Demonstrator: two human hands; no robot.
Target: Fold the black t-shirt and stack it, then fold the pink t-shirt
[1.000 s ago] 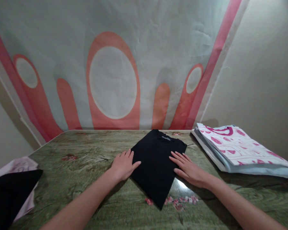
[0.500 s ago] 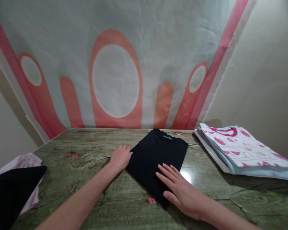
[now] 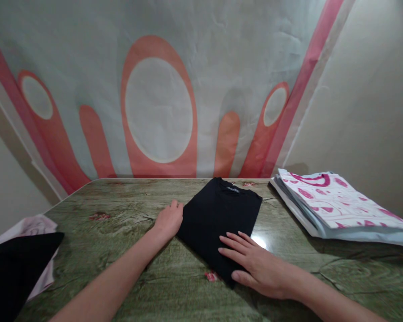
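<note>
Two bare hands are well apart at the near end of a folded black T-shirt (image 3: 218, 219). The left hand (image 3: 169, 219) is at the shirt's near left corner, knuckles up and fingers bent at the edge; its thumb is out of sight, so whether it pinches the cloth cannot be told. The right hand (image 3: 255, 266), palm down with fingers spread, has its fingertips over the shirt's right side, close to the near right corner; it appears to press rather than grip.

The shirt lies between the hands and reaches away beyond both. It sits at a slant: its long axis seems to run from the near end, between the hands, out to the collar (image 3: 240, 191) at the far end, a little to the right. Both hands are at its edges; the right covers more cloth and is closer to the wearer's body, while the left is farther forward.

Beneath the hands is a wood-patterned tabletop (image 3: 127, 250). To the right of the right hand, well apart, is a stack of folded clothes, with a white garment printed in pink (image 3: 345, 201) on top and pale blue cloth (image 3: 362, 238) under it. Far left of the left hand, black cloth (image 3: 16, 268) overlaps pale pink cloth (image 3: 36, 226). Both piles lie directly on the tabletop; no container shows.
</note>
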